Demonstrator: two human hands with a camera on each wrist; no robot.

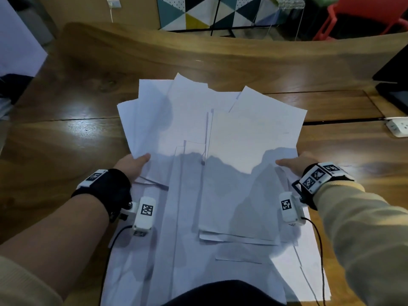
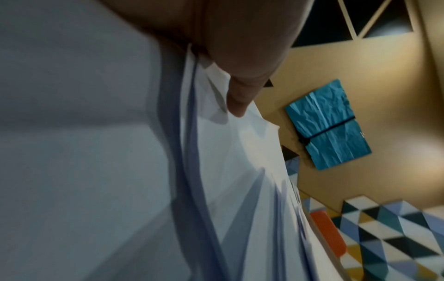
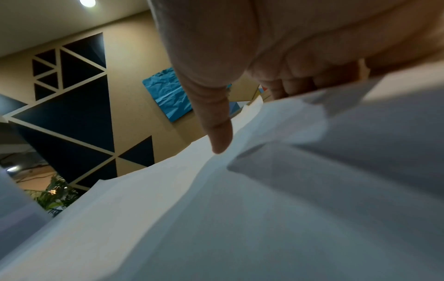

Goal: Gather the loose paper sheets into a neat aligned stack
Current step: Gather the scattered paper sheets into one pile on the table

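Several white paper sheets are fanned out unevenly, their corners sticking out at the far end, raised above the wooden table. My left hand grips the bundle's left edge, thumb on top. My right hand grips the right edge, thumb on top. In the left wrist view the thumb presses on the layered paper sheets. In the right wrist view the thumb lies on top of the paper sheets and the fingers curl underneath.
A white power strip lies at the table's right edge, with a dark device behind it. A red chair and a patterned panel stand beyond the table's far edge. My dark lap is under the near paper edges.
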